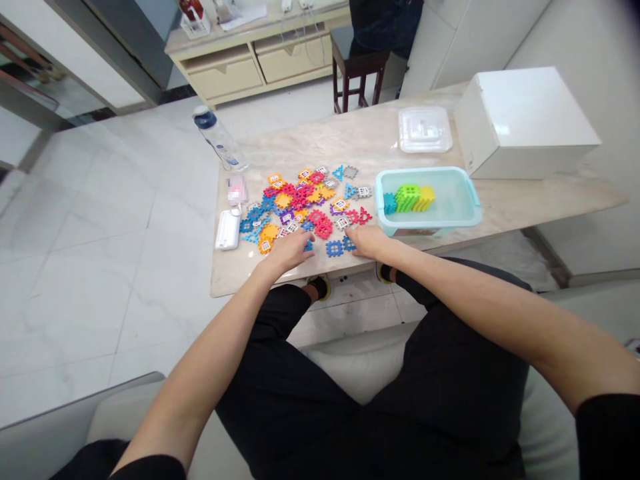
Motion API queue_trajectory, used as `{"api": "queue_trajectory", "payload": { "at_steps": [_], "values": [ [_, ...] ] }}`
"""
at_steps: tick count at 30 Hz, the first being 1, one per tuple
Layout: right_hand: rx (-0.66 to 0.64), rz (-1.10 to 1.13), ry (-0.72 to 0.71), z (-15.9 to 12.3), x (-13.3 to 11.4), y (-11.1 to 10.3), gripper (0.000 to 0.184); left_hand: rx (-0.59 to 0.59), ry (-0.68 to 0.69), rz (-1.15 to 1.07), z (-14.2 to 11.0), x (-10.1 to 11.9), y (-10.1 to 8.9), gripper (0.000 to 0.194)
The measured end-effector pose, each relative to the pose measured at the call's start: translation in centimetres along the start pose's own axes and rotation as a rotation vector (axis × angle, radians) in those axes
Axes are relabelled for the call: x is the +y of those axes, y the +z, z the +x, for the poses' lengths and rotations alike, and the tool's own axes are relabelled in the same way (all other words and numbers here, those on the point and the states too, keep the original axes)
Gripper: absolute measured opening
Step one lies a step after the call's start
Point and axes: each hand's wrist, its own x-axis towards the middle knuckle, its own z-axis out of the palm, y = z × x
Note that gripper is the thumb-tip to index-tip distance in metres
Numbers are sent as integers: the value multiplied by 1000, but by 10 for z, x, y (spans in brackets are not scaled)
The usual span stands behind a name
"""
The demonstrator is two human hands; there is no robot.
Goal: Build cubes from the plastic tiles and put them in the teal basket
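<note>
My left hand [293, 249] is over the front of the table with thumb and fingers apart, beside a blue interlocking tile [309, 246]. My right hand [369, 241] has its fingertips on another blue interlocking tile [348, 244], partly covered by the fingers. Between the hands a blue window-shaped tile [334, 249] lies flat. Beyond them spreads a loose pile of notched plastic tiles, among them red tiles [301, 195], an orange tile [283, 200] and a white window piece [343, 223]. A light teal bin [457, 217] on the right holds green tiles [407, 198], yellow tiles [427, 197] and teal tiles [389, 203].
A clear bottle [223, 141] with a blue cap stands at the table's left edge, near a white device [228, 230]. A clear lid [425, 130] and a large white box [530, 120] are at the back right. Behind the table, a person's dark clothing shows by a stool [357, 63].
</note>
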Motion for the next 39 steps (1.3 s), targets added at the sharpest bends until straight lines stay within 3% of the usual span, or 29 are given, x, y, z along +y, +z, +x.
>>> {"api": "queue_trajectory", "payload": {
  "at_steps": [6, 10, 17, 21, 25, 30, 34, 39],
  "values": [
    [-7, -6, -17, 8, 6, 3, 46, 7, 7, -20, -7, 20, -9, 34],
    [25, 51, 14, 11, 5, 6, 40, 12, 24, -15, -7, 21, -13, 34],
    [31, 191, 89, 15, 11, 12, 41, 69, 31, -60, -15, 6, -23, 35],
    [5, 101, 125, 5, 14, 13, 61, 98, -18, -103, -23, -3, -22, 32],
    [-45, 10, 67, -3, 8, 9, 78, 103, -37, -143, -27, -8, -23, 30],
    [-73, -65, -3, 2, 1, 3, 57, 97, -31, -181, -32, -15, -29, 25],
    [-65, -76, 62, 2, -2, 3, 57, 99, -21, -280, -32, -23, -29, 22],
    [-22, -117, 151, -10, -5, 0, 61, 124, -50, -417, -34, -35, -31, 32]
  ]
}}
